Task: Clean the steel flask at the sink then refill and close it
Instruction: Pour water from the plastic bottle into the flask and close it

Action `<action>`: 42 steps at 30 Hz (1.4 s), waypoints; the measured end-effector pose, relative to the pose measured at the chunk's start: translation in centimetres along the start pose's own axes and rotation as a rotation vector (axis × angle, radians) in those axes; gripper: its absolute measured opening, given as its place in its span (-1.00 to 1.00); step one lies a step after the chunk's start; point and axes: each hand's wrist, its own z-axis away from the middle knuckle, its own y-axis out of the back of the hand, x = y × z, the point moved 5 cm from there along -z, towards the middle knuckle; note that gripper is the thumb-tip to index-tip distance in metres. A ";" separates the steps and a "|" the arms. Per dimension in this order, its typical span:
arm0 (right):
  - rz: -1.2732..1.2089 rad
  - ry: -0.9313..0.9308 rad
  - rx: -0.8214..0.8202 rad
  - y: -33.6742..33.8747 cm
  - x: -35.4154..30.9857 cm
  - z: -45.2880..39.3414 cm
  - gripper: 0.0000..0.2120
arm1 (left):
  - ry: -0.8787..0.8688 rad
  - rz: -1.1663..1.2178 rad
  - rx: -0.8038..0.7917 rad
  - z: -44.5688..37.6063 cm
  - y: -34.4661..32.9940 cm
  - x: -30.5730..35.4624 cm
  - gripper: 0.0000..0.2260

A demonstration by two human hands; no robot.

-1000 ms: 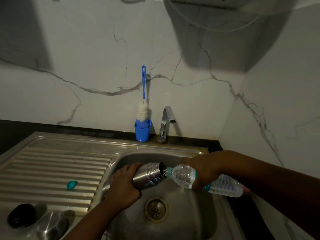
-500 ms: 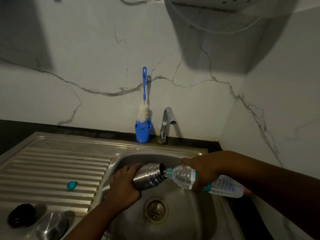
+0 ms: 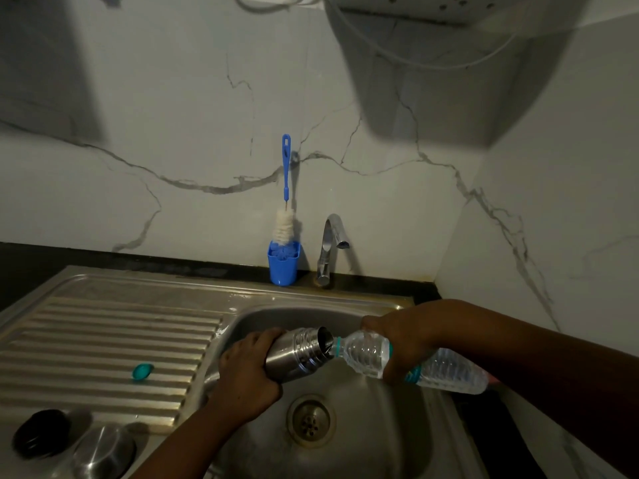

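My left hand [image 3: 243,369] grips the steel flask [image 3: 300,353], tilted over the sink basin [image 3: 373,426] with its open mouth facing right. My right hand [image 3: 397,337] holds a clear plastic water bottle [image 3: 446,369], tipped so its neck meets the flask's mouth. On the drainboard at lower left lie a black inner stopper [image 3: 40,433] and a steel cup lid [image 3: 103,451]. A small teal bottle cap [image 3: 142,371] rests on the drainboard ridges.
A blue bottle brush [image 3: 285,202] stands in a blue holder [image 3: 283,262] against the marble wall, beside the chrome tap [image 3: 329,248]. The drain [image 3: 311,420] lies below the flask. A wall closes in on the right.
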 end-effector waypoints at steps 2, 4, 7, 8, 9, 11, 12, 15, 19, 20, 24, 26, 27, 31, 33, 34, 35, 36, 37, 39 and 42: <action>0.007 -0.002 -0.002 -0.1 0.0 0.0 -0.23 | -0.001 0.001 -0.001 0.0 -0.1 0.0 -0.17; 0.010 -0.010 -0.005 -0.1 0.0 0.0 -0.23 | -0.001 -0.004 0.000 0.0 -0.1 0.0 -0.16; 0.001 -0.019 -0.017 -0.2 -0.1 -0.1 -0.22 | 0.003 -0.009 -0.001 0.0 -0.2 -0.1 -0.16; 0.000 -0.021 -0.021 -0.2 -0.1 -0.1 -0.22 | 0.005 -0.011 0.001 0.0 -0.1 -0.1 -0.16; 0.000 -0.022 -0.023 -0.2 -0.1 -0.1 -0.23 | 0.006 -0.011 0.002 0.0 -0.1 0.0 -0.16; 0.003 -0.020 -0.018 -0.1 -0.2 0.0 -0.23 | 0.006 0.000 0.002 0.1 -0.1 0.0 -0.17; 0.005 -0.019 -0.014 -0.1 -0.2 0.0 -0.22 | 0.004 0.008 0.001 0.1 -0.2 0.0 -0.18; 0.009 -0.020 -0.013 0.0 -0.3 0.0 -0.22 | 0.003 0.024 0.000 0.0 -0.2 0.0 -0.18; 0.009 -0.023 -0.017 0.0 -0.4 -0.1 -0.23 | 0.000 0.025 -0.005 0.1 -0.1 0.0 -0.19; 0.009 -0.024 -0.018 0.0 -0.4 -0.1 -0.23 | 0.001 0.025 -0.007 0.1 -0.1 0.0 -0.19; 0.016 -0.027 -0.026 0.0 -0.6 0.1 -0.26 | 0.000 0.021 -0.005 0.1 -0.3 0.0 -0.18; 0.024 -0.028 -0.031 0.0 -0.7 0.2 -0.26 | 0.010 0.023 -0.011 0.0 -0.5 -0.2 -0.17; 0.029 -0.029 -0.032 0.0 -0.7 0.2 -0.27 | 0.012 0.026 -0.011 0.0 -0.6 -0.2 -0.17; 0.031 -0.031 -0.025 0.0 -0.7 0.3 -0.27 | 0.015 0.020 -0.018 -0.2 -0.8 -0.3 -0.16; 0.037 -0.035 -0.022 0.1 -0.7 0.4 -0.27 | 0.016 0.014 -0.019 -0.2 -0.9 -0.3 -0.15; 0.041 -0.035 -0.021 0.2 -0.7 0.4 -0.27 | 0.014 0.013 -0.017 -0.2 -0.9 -0.4 -0.15; 0.042 -0.034 -0.021 0.2 -0.7 0.4 -0.27 | 0.012 0.012 -0.018 -0.3 -1.0 -0.4 -0.15; 0.046 -0.033 -0.021 0.2 -0.8 0.4 -0.27 | 0.011 0.012 -0.021 -0.3 -1.1 -0.5 -0.15; 0.048 -0.031 -0.021 0.2 -0.8 0.5 -0.27 | 0.011 0.010 -0.024 -0.3 -1.1 -0.5 -0.14; 0.055 -0.033 -0.021 0.2 -0.8 0.5 -0.27 | 0.011 0.004 -0.024 -0.4 -1.2 -0.6 -0.14; 0.052 -0.033 -0.022 0.2 -0.8 0.6 -0.27 | 0.016 0.011 -0.028 -0.3 -1.3 -0.6 -0.14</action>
